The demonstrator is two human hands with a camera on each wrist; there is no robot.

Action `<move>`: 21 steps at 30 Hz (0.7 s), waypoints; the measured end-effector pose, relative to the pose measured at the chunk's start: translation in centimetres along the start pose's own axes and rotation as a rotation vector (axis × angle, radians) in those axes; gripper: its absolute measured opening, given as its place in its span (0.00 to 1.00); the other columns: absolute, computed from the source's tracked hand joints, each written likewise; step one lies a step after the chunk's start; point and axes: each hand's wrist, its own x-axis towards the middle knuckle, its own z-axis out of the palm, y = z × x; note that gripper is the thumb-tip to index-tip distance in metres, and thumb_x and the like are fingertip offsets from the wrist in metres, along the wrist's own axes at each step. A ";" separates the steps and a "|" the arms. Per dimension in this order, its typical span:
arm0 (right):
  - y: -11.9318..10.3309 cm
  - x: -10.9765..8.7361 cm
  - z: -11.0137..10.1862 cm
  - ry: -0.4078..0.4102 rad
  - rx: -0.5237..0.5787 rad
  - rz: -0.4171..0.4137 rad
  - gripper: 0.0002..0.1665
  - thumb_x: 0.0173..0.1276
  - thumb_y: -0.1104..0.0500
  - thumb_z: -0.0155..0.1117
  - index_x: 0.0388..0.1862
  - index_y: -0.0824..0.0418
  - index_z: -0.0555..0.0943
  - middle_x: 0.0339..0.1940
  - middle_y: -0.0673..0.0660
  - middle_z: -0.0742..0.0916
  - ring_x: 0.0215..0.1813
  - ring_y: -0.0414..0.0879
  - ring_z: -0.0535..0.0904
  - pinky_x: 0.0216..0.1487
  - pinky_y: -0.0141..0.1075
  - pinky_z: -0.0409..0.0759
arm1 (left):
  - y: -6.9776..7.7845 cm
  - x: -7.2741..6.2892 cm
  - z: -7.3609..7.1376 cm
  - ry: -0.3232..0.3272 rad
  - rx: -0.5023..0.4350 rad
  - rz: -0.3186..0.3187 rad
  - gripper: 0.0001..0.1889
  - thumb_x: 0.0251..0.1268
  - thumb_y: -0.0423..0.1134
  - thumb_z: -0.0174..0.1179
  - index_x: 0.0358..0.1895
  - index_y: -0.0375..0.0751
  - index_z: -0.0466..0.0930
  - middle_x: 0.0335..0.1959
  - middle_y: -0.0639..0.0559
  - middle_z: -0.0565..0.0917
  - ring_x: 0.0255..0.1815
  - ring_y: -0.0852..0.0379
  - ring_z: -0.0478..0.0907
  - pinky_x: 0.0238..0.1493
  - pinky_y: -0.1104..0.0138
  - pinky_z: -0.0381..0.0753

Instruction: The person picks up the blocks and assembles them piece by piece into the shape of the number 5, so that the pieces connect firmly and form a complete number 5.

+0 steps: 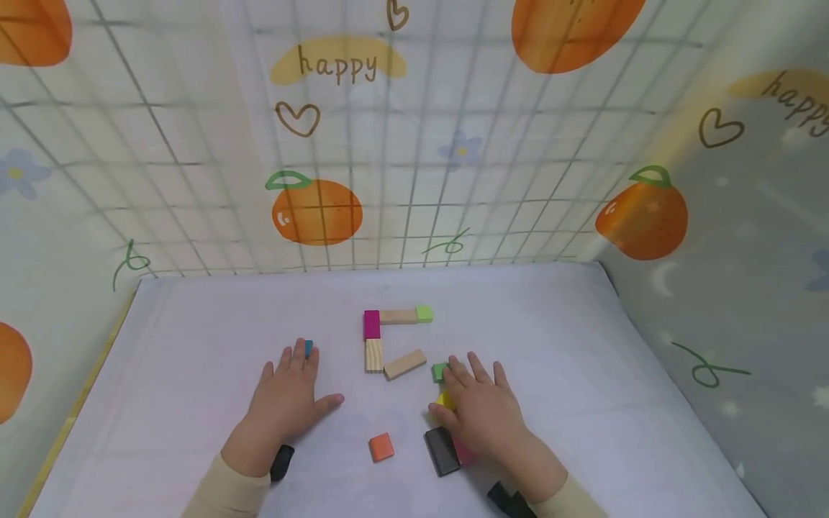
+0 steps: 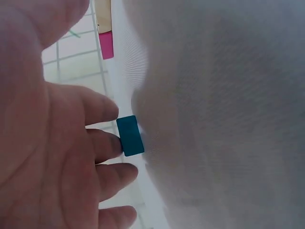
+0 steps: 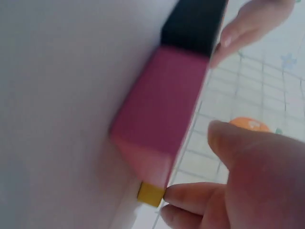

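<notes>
My left hand (image 1: 285, 396) is spread flat, palm down, with straight fingers at the left of the table. Its fingertips touch or lie right beside a small blue block (image 1: 309, 348), seen as a teal block (image 2: 130, 136) in the left wrist view. On the right, my right hand (image 1: 482, 403) is also spread. Its fingers partly cover a green block (image 1: 440, 372) and a yellow block (image 1: 445, 401). A pink-red block (image 1: 463, 450) lies partly hidden under its wrist side, against a black block (image 1: 442, 452). Neither hand grips anything.
Between and beyond the hands, a magenta block (image 1: 372, 324), a plain wood block (image 1: 398, 316), a light green block (image 1: 424, 314) and a striped wood block (image 1: 373, 355) join in an angled line. A tilted wood block (image 1: 405, 365) lies nearby. An orange block (image 1: 381, 447) sits nearer me.
</notes>
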 end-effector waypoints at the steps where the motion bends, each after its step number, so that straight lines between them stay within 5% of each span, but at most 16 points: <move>1: 0.1 0.2 0.0 -0.011 0.021 0.017 0.46 0.70 0.29 0.55 0.75 0.57 0.70 0.78 0.56 0.71 0.81 0.60 0.61 0.75 0.68 0.55 | 0.1 0.0 0.0 -0.010 -0.001 -0.001 0.51 0.63 0.72 0.56 0.78 0.35 0.59 0.80 0.31 0.54 0.80 0.32 0.53 0.75 0.34 0.54; 10: 0.5 1.4 -0.1 -0.035 0.114 0.064 0.45 0.73 0.32 0.54 0.77 0.60 0.67 0.79 0.58 0.69 0.77 0.61 0.67 0.74 0.68 0.58 | 2.3 -0.6 -0.1 0.004 0.093 -0.011 0.53 0.60 0.74 0.56 0.74 0.32 0.65 0.72 0.22 0.65 0.74 0.28 0.63 0.73 0.38 0.61; 16: 1.2 1.3 0.2 0.008 0.138 -0.073 0.38 0.76 0.40 0.54 0.78 0.56 0.66 0.81 0.54 0.66 0.81 0.59 0.60 0.75 0.66 0.58 | 4.7 -1.9 -0.8 0.087 0.256 0.031 0.49 0.58 0.74 0.59 0.61 0.25 0.78 0.52 0.28 0.84 0.57 0.34 0.81 0.63 0.42 0.74; 21: 1.7 1.5 0.4 -0.006 0.146 -0.134 0.37 0.77 0.41 0.54 0.78 0.56 0.66 0.81 0.54 0.66 0.81 0.60 0.59 0.75 0.66 0.58 | 6.5 -3.0 0.0 0.098 0.394 0.068 0.47 0.59 0.75 0.56 0.56 0.28 0.83 0.45 0.34 0.89 0.52 0.39 0.85 0.58 0.44 0.78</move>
